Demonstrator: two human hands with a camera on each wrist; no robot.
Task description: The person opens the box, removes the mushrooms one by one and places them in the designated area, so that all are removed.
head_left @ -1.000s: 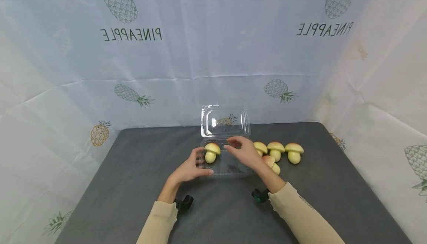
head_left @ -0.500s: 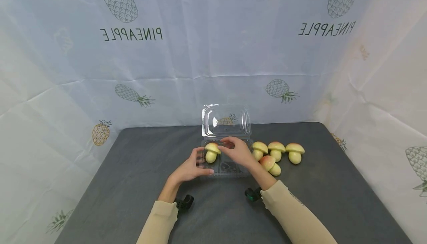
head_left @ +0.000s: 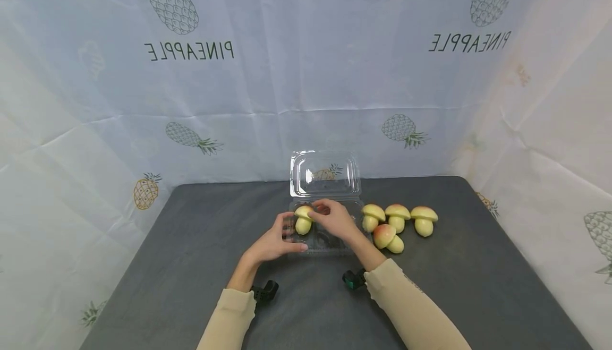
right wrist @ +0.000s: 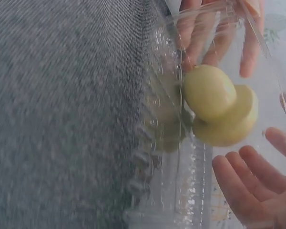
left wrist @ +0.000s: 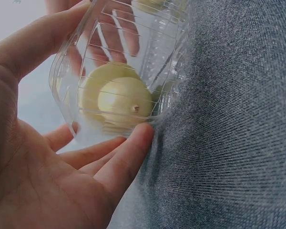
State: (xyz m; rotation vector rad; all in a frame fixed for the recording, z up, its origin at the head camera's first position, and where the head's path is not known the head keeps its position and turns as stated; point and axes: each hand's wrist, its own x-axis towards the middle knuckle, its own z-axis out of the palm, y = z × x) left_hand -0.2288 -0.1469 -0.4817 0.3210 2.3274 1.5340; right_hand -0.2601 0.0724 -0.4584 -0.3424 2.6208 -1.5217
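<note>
A clear plastic clamshell box stands with its lid raised at the back. Inside its left end, a yellow mushroom with a reddish cap stands upright. My left hand grips the box's left end, thumb at the front; the left wrist view has the fingertips against the clear wall beside the mushroom. Over the box, my right hand reaches in from the right, its fingers close to the cap. The right wrist view reveals a gap between those fingertips and the mushroom.
Several more mushrooms lie right of the box: one tipped over in front, others upright behind, such as the rightmost mushroom. A dark grey cloth covers the table. Behind it hangs a white pineapple-print sheet.
My right hand has moved left over the box toward the mushroom cap, uncovering more of the mushrooms on the right. The left hand and the box stay put.
</note>
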